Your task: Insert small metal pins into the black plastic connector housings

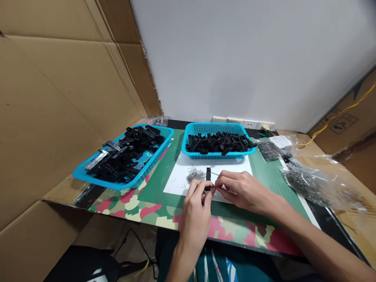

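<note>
Between the fingers of my left hand [198,199] stands a narrow black plastic part [208,174], gripped near its lower end. My right hand [239,188] meets it from the right, thumb and fingertips pinched together at the part's lower edge. A thin metal rod [214,173] sticks out between the black part and my right fingers; whether the fingers hold it I cannot tell. Just behind my left fingers lies a pile of small metal springs or pins [195,175] on a white sheet [173,186].
A blue basket [219,157] of black parts stands behind the sheet. Another blue basket [149,166] with longer black parts sits at the left. Plastic bags of small metal pieces [305,184] lie at the right. Cardboard [67,98] walls the left side.
</note>
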